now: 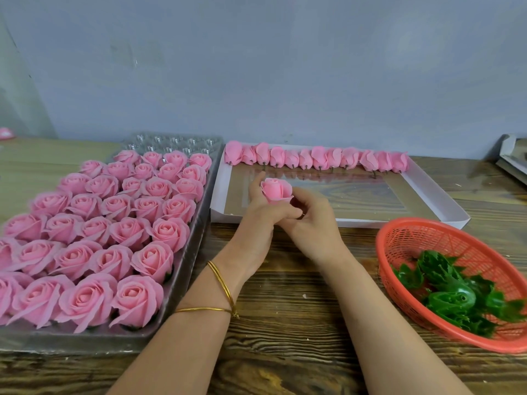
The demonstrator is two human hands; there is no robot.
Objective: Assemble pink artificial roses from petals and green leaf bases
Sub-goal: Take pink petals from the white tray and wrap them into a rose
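Note:
A pink rose bud (275,189) is held upright between both hands above the near edge of the white tray (427,192). My left hand (263,208) grips it from below and the left, forefinger raised beside it. My right hand (312,216) curls its fingers round the bud's base from the right. Whether a green base is under the bud is hidden by the fingers. A row of bare pink buds (316,158) lies along the white tray's far edge. Green leaf bases (453,292) lie in a red basket (405,240) at the right.
A clear plastic tray (196,223) at the left holds several rows of finished pink roses (114,232). The wooden table (285,309) runs under my forearms. A grey wall stands behind. Some flat boxes (513,158) sit at the far right edge.

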